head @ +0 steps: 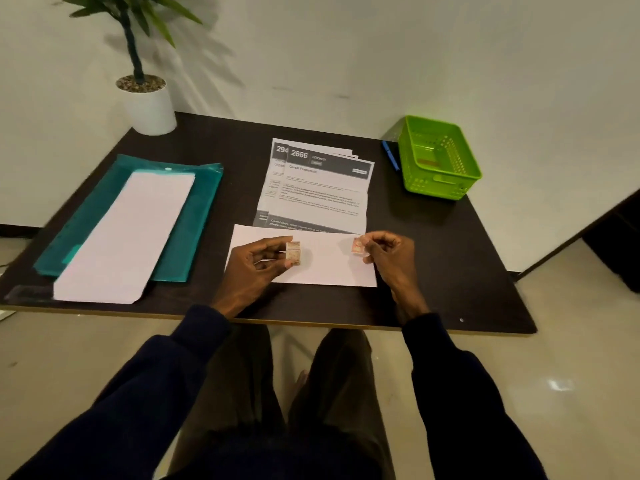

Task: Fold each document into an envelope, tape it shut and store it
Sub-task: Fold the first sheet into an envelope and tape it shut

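The left hand [258, 263] pinches 1 sticker [293, 253], and the right hand [389, 252] pinches a second sticker [358, 245]. Beneath both hands the envelope [325, 270] lies on the table [436, 258], with the documents [318, 188] just beyond.

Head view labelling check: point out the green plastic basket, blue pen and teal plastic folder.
Green plastic basket [437, 188]: head view, near side wall.
Blue pen [390, 155]: head view, mid-barrel.
Teal plastic folder [191, 230]: head view, bare right strip.

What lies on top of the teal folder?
White envelopes lie on the folder, jutting past its near edge. Whatever the folder holds beneath them is covered.
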